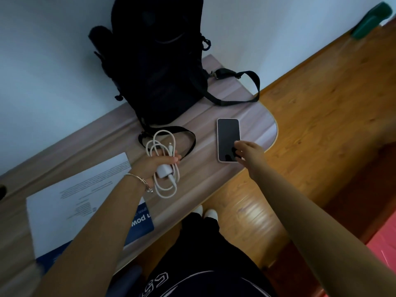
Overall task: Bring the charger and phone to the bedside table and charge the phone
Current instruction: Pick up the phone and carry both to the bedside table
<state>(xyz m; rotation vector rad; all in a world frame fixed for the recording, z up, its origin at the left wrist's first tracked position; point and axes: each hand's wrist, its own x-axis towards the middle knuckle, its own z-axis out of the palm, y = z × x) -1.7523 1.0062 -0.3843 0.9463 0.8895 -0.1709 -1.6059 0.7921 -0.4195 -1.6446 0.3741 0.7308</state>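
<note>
Now, charger: a white plug block with a white cable [166, 166] wound in loose loops, gripped in the left hand [154, 166] just above the table [203, 181]; the loops hang out on both sides of the fist.
Left fingers: curled tight around the plug and the bundled cable.
Phone: a dark-screened phone [228, 139] with a pale edge, lying flat and face up near the table's rounded end, to the right of the charger.
Right hand: the right hand [249, 153] reaches over the phone's near right corner; right fingers are spread and touch or hover at the screen edge, closed on nothing.
Hard to make out: whether the fingertips actually press the glass cannot be told, as motion blur softens them; the plug's prongs are hidden inside the fist; the print on the white sheet [81, 198] is too small to read.
Cut off: a blue printed piece [139, 224] lies partly under the left forearm.
Table: pale wood grain, set against a white wall, carrying a black backpack [154, 67] whose strap loops beside the cable.
Room: orange-brown wooden floor [310, 103]; a green object [372, 20] at the far wall, blurred.
</note>
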